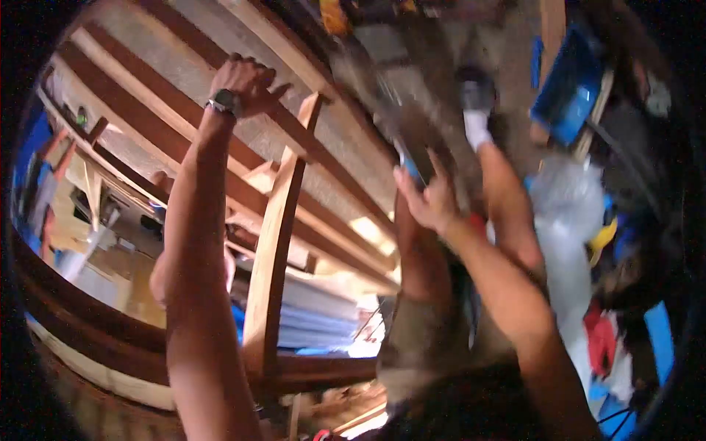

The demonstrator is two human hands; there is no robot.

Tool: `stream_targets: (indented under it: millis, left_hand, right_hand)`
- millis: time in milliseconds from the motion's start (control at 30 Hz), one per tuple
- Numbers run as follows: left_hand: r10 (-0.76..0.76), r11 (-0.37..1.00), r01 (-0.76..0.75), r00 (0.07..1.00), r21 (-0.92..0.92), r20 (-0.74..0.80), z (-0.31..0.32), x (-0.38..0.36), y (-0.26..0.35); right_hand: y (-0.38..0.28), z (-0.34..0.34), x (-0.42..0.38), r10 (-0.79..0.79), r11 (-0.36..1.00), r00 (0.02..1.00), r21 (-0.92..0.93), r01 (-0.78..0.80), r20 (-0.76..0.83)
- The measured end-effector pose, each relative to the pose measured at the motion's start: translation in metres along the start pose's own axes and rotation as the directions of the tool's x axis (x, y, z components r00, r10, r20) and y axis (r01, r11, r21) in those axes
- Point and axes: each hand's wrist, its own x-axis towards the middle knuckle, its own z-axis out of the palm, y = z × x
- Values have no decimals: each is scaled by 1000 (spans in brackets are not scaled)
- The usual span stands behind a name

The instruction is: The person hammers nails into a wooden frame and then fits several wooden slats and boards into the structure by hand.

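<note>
My left hand (pixel 246 82), a watch on its wrist, is up on a wooden beam (pixel 290 132), fingers curled over the timber and thumb out to the side. My right hand (pixel 434 197) is in front of my legs, thumb and index finger apart around a long, motion-blurred grey tool (pixel 412 143) with a blue-and-white edge near the thumb. I cannot tell its exact kind. An upright timber post (pixel 271 257) stands between my two arms, against the row of beams.
Several parallel beams slant across the left. A blue tray (pixel 570 92) lies at the upper right, above a clear plastic bag (pixel 566 191) and a red cloth-like item (pixel 601 339). My shod foot (pixel 476 90) is on the dusty floor. Blue-white stacked sheets (pixel 316 316) lie behind the post.
</note>
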Motion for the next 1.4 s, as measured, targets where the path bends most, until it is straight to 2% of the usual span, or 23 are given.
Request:
stream_targets:
  millis: [67, 100, 133, 167, 267, 333, 367, 467, 533, 667, 733, 767, 833, 867, 967, 1000, 1067, 1100, 1133, 1167, 1267, 1300, 1400]
  left_hand:
    - [-35, 999, 35, 998, 10, -61, 4, 2, -9]
    - [-25, 1000, 25, 998, 4, -60, 7, -1, -6]
    - [-72, 996, 71, 997, 45, 11, 5, 0, -1]
    - [-36, 999, 37, 999, 25, -29, 9, 0, 0]
    - [14, 1000, -16, 990, -16, -143, 20, 7, -13]
    - [-14, 998, 1, 978, -63, -207, 19, -3, -6]
    - [-62, 997, 63, 997, 37, -37, 17, 0, -1]
    - [10, 1000, -12, 985, -7, -170, 23, -4, -5]
    - [-38, 999, 37, 993, -13, -114, 11, -5, -2]
    - [-57, 995, 42, 984, 89, 169, -9, 1, 8]
    - [-105, 994, 98, 982, 49, 158, -12, -3, 15]
    - [-136, 991, 132, 980, 38, 143, -16, -3, 14]
    - [-117, 991, 108, 984, 74, 132, -16, 0, 11]
    - [-103, 992, 91, 986, 89, 134, -14, -1, 12]
    - [-42, 997, 51, 988, 62, -149, 19, -4, 3]
    - [-52, 997, 60, 990, 54, -133, 20, -3, 0]
    - [-52, 998, 56, 995, 38, -88, 20, -3, 0]
    - [-46, 998, 50, 993, 34, -105, 19, -2, -2]
    - [-38, 999, 42, 991, 32, -126, 17, -2, -2]
    - [-27, 999, 31, 990, 25, -141, 16, -3, 0]
    - [-57, 997, 61, 995, 50, -82, 6, -3, 7]
    - [-82, 995, 85, 996, 61, -44, 10, 1, 5]
    - [-84, 995, 82, 996, 58, 39, 6, 4, 6]
  right_hand:
    - [46, 25, -21, -145, 988, 989, -58, 143, -21]
    - [50, 30, -34, -28, 990, 999, -139, 33, 40]
    - [54, 35, -50, 67, 971, 995, -235, -48, 74]
    - [58, 40, -66, 162, 935, 981, -335, -117, 108]
    - [61, 41, -68, 277, 778, 926, -626, -58, 258]
    - [27, 26, -54, 132, 814, 920, -571, 112, 368]
    - [38, 38, -61, 33, 939, 943, -333, 84, 331]
    - [41, 57, -51, -30, 981, 962, -174, 80, 271]
    - [41, 69, -36, 131, 939, 956, -343, -34, 263]
    - [48, 59, -45, 84, 948, 968, -318, -5, 235]
    - [37, 53, -60, -14, 971, 981, -231, 60, 194]
    - [35, 55, -57, -4, 970, 981, -238, 51, 192]
    - [35, 64, -47, 93, 954, 973, -299, -25, 214]
    - [49, 77, -46, 91, 963, 974, -268, -32, 209]
    - [47, 90, -46, 107, 991, 974, -103, -88, 200]
    - [32, 83, -47, 118, 993, 972, -39, -112, 202]
    - [-15, 59, -63, 312, 929, 934, 150, -339, 173]
    - [-8, 69, -76, 474, 769, 849, 361, -528, 233]
    - [-11, 76, -84, 592, 528, 737, 534, -660, 326]
    - [-19, 87, -96, 576, 476, 800, 728, -494, 166]
    - [-27, 65, -82, 682, 301, 615, 615, -729, 395]
    - [-23, 59, -77, 603, 331, 657, 607, -722, 453]
    - [-32, 55, -67, 527, 429, 741, 622, -655, 416]
